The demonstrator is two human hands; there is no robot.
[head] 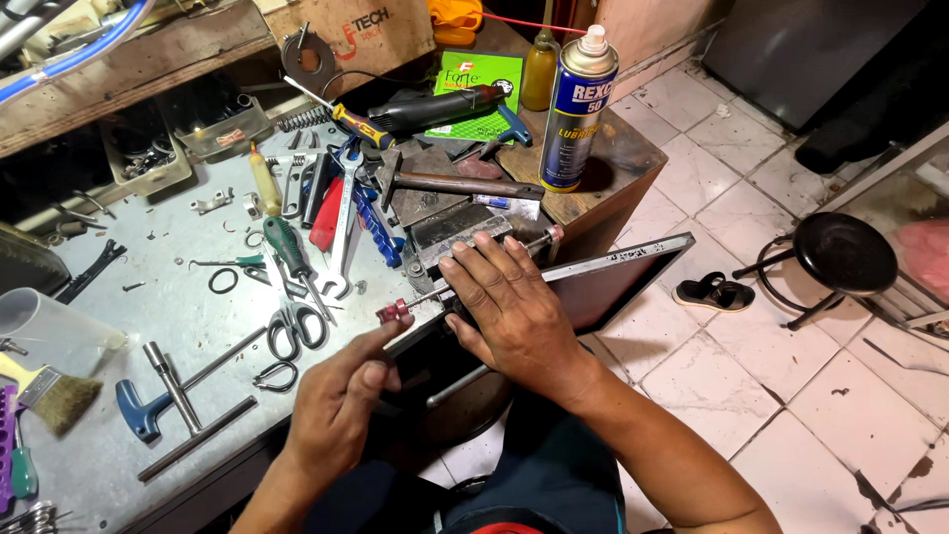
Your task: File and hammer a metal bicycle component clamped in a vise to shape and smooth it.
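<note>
Item one: my right hand [509, 307], fingers spread and laid flat, palm down, on the near end of a flat dark panel [613, 282] with a pale metal edge. The panel reaches right, out past the bench [119, 326] and over the tiled floor, its near end at the small vise [450, 232].

Item two: my left hand [346, 391], loosely curled, thumb and forefinger pinched toward the red knob [395, 312] on the vise's handle bar, touching it or just short; I cannot tell which.

Item three, left of my hands on the bench: scissors [294, 326], a green-handled screwdriver [289, 249], a blue T-handle wrench [158, 396].

Item four, far right: a spray can [576, 109], upright, with a hammer [460, 183] lying just beside it.
</note>
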